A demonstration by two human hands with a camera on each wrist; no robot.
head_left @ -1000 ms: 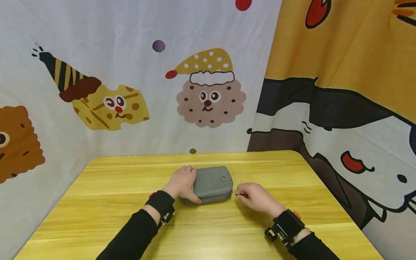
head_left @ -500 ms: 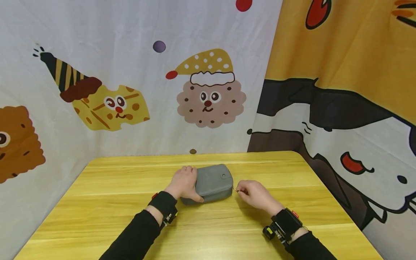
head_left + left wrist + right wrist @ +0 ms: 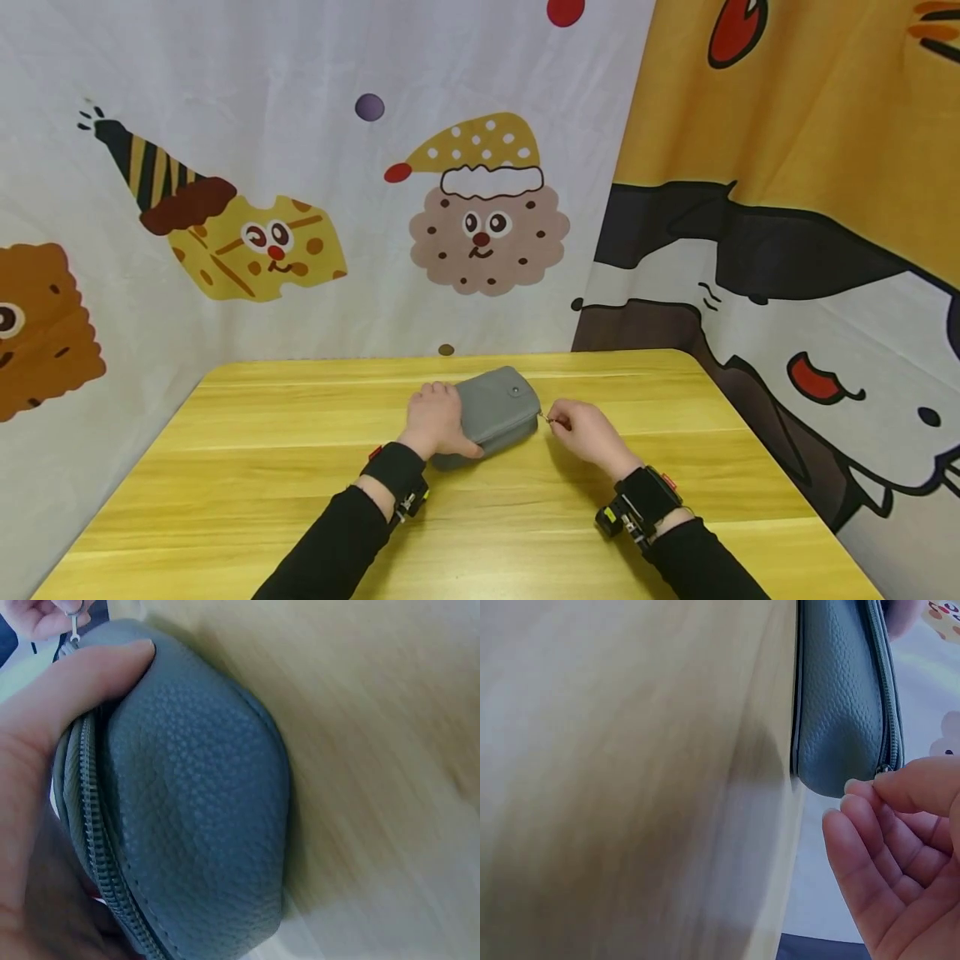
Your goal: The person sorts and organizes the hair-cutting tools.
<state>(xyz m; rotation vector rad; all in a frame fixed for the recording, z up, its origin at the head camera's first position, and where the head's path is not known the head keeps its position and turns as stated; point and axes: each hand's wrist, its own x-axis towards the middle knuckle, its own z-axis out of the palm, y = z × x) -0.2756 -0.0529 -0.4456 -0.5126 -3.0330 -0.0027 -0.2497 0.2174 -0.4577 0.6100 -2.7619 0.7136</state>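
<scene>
A grey pebbled-leather zip pouch (image 3: 495, 402) with a snap tab on its top lies on the table. My left hand (image 3: 437, 421) grips its left end, the thumb (image 3: 90, 681) pressed on the front side just across the zipper (image 3: 96, 825). In the left wrist view the zipper teeth beside that thumb look meshed. At the pouch's right front corner, my right hand (image 3: 588, 435) pinches the small metal zipper pull (image 3: 543, 416) between thumb and index finger. The right wrist view shows the slider (image 3: 883, 769) at the pouch's end, with the pull mostly hidden by the fingertips.
The pouch rests on a yellow wood-grain table (image 3: 300, 475), toward its far half. Behind the far edge hangs a white cartoon-print curtain (image 3: 300, 333); an orange, black and white one (image 3: 750, 250) hangs at the right.
The pouch has turned, its right end swinging away from the person. Both hands have moved with it: the left slightly right, the right farther away and slightly left, still holding the pull.
</scene>
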